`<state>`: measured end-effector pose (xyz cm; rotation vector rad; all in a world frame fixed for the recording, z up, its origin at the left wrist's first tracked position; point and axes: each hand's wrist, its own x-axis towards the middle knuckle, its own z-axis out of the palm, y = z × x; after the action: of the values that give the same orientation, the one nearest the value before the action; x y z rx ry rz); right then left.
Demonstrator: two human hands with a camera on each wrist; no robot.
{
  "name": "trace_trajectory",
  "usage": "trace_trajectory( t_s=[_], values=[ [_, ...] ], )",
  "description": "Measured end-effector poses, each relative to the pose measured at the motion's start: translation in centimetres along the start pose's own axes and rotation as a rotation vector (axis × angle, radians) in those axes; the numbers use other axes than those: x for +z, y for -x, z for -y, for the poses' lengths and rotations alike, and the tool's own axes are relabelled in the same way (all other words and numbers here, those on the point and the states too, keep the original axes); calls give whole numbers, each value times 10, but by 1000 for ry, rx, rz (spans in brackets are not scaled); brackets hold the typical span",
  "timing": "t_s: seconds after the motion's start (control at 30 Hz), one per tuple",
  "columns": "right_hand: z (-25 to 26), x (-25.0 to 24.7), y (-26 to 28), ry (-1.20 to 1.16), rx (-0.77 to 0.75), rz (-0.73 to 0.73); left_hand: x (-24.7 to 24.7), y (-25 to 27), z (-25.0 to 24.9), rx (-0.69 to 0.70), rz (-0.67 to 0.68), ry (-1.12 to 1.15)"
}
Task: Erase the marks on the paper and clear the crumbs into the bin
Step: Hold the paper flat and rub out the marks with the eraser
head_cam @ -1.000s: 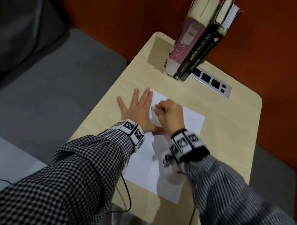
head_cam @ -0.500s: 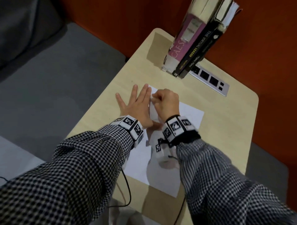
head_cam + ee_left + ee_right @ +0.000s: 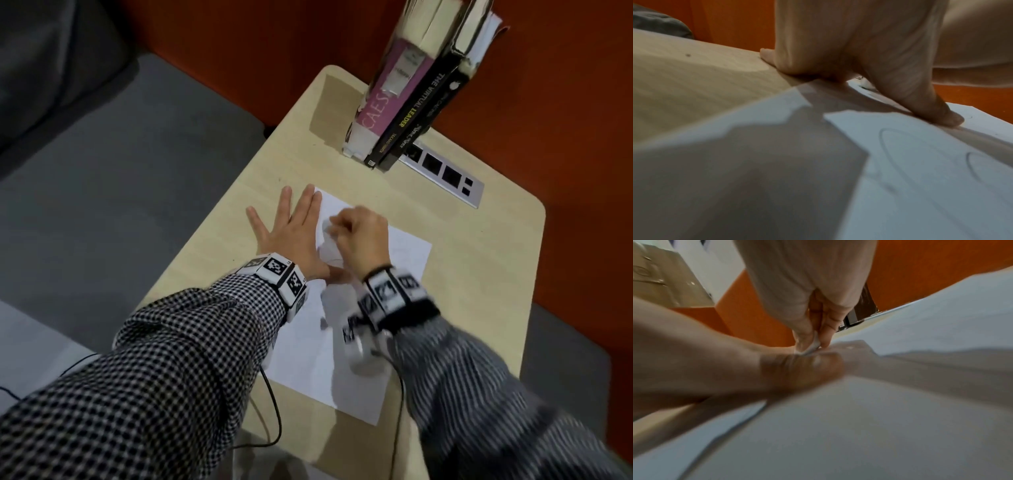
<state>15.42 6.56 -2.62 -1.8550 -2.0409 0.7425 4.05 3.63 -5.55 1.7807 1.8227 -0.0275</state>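
A white sheet of paper (image 3: 404, 260) lies on a small light-wood table (image 3: 479, 274). Pencil ovals (image 3: 906, 151) show on it in the left wrist view. My left hand (image 3: 291, 233) lies flat with fingers spread, pressing the paper's left edge; its thumb (image 3: 925, 104) rests on the sheet. My right hand (image 3: 359, 236) is curled into a fist over the paper's upper part, blurred with motion. It pinches a small white eraser (image 3: 813, 345) between thumb and fingers, its tip down on the sheet beside my left thumb (image 3: 797, 369). No bin or crumbs are visible.
Three books (image 3: 411, 89) lean at the table's back edge against an orange wall. A silver socket strip (image 3: 445, 174) is set into the table behind the paper. Grey seating (image 3: 102, 171) lies to the left. Cables (image 3: 274, 421) hang off the near table edge.
My right hand has shuttled the eraser back and forth over the upper paper, first left and away, then back right. The left hand stays flat in place.
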Motion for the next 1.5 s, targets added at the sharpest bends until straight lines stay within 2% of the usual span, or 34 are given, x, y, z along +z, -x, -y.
trace_trajectory(
  t_s=[0.1,0.23,0.27,0.4,0.57,0.7,0.8,0.97,1.1,1.27,1.33,1.4,1.43,1.5],
  values=[
    [2,2,-32,3,-17,-33,1,-1,1,-4,1,2],
    [-18,-1,24,15,-6,27,2,0,-1,-1,-1,11],
    [-17,-3,23,18,-6,41,1,0,-1,-1,-2,9],
    [-2,-7,-29,17,-22,-9,2,-1,-1,-1,0,0],
    [-19,-6,30,-7,-14,24,0,0,-2,-14,5,-3],
    [-14,-9,-17,-27,-4,-42,-1,-1,-3,-16,27,-23],
    [-13,-8,-24,-45,-14,-57,-6,1,-14,-5,12,-73],
    [-20,-7,-14,-36,-19,-46,-3,2,-22,10,56,-70],
    [-29,-5,32,-49,-20,-26,1,3,-19,25,50,-71],
    [-12,-10,-25,-18,-29,-70,-1,3,-20,22,71,-70],
    [-23,-7,-3,-12,-20,-91,-2,3,-21,29,85,-71],
    [-28,-5,35,-43,-8,-49,1,2,-20,27,81,-61],
    [-29,-5,40,-70,-2,-37,1,2,-20,27,80,-62],
    [-24,-8,15,-62,11,-46,-1,2,-20,35,91,-70]
  ],
)
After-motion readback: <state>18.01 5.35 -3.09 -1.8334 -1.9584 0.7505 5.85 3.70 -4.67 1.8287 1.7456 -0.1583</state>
